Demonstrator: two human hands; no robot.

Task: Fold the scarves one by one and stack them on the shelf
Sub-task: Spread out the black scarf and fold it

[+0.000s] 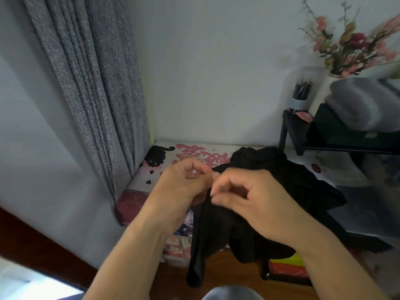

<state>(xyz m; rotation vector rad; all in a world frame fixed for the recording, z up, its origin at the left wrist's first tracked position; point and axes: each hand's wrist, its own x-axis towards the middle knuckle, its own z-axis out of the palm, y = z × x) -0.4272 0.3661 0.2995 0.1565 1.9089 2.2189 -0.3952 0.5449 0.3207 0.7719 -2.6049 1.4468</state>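
Grey curtain (86,83) is hanging down the upper left of the frame, and below it a printed desk mat (155,169) with pink characters and a black cat is covering the surface under your hands.

Going right, your left hand (184,182) is in the middle of the frame, with fingers curled, and it seems to be pinching an edge of the black scarf (270,191) between thumb and fingertips. Just beside it, almost touching, your right hand (249,202) is pinching the same edge, thumb against forefinger, the other fingers loosely bent. Part of the scarf is hanging from this pinch over the front edge of the surface, toward the lower middle of the frame, and the rest is lying in a crumpled heap to the right of your hands.

I judge this cloth to be thin, light and very soft, so it is going to sag and slide, not keep any shape. You are better taking it at two corners of one edge and pulling your hands apart, so that it is hanging flat before you fold.

At the right, a black shelf (303,131) is already carrying a folded grey cloth (363,105), with a brush holder (299,96) and a vase of flowers (350,46) behind.
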